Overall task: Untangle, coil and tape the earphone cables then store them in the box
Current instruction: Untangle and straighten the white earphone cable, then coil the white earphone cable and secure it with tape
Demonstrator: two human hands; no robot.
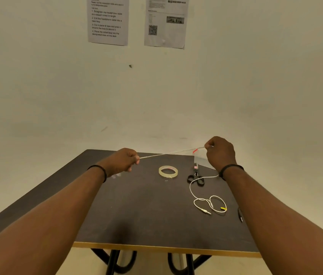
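Note:
A white earphone cable point(168, 153) is stretched taut in the air between my two hands above the dark table point(136, 215). My left hand point(124, 160) pinches one end of the stretch. My right hand point(220, 150) pinches the other, close to a red tag on the cable. From under my right wrist the rest of the cable drops to the table and lies in a loose loop point(214, 204) with the jack plug and a yellow tag. A clear box point(202, 160) stands at the back right, partly hidden by my right hand.
A roll of clear tape point(168, 171) lies flat in the middle of the table. Black-handled scissors point(195, 176) lie to its right. A small black object point(240, 215) sits at the right table edge. Instruction sheets hang on the wall behind.

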